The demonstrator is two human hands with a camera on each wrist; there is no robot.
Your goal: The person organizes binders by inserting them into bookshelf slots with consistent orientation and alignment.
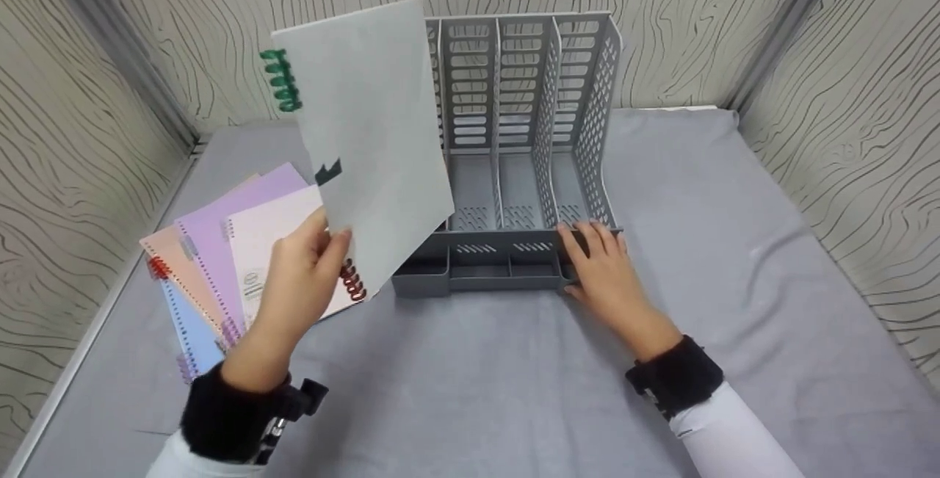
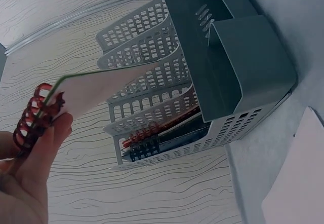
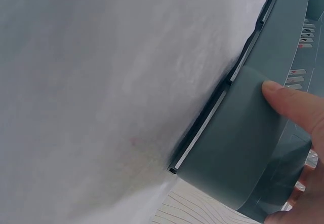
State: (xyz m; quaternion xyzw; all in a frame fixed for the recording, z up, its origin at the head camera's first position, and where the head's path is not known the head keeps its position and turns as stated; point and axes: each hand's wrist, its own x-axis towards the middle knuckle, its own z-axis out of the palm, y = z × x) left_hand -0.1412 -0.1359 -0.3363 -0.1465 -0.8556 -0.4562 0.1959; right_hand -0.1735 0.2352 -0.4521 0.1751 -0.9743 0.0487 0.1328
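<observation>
My left hand (image 1: pixel 297 269) pinches a loose-leaf notebook (image 1: pixel 374 133) by its ringed edge and holds it up, tilted, in front of the left part of a grey file organizer (image 1: pixel 576 122). The notebook's cover is pale, with green rings at its top and dark red rings (image 2: pixel 35 115) beside my fingers. With the right hand (image 1: pixel 606 272) I grip the organizer's front right corner. In the right wrist view the thumb (image 3: pixel 283 100) presses its front face while the other fingers lie over the ledge.
Several notebooks lie fanned out at the left: white (image 1: pixel 283 236), purple (image 1: pixel 250 206), orange (image 1: pixel 176 247) and blue (image 1: pixel 192 327). The organizer's leftmost slot holds notebooks with red and dark rings (image 2: pixel 144 148). Patterned panels (image 1: pixel 698 23) stand behind the grey cloth (image 1: pixel 470 390).
</observation>
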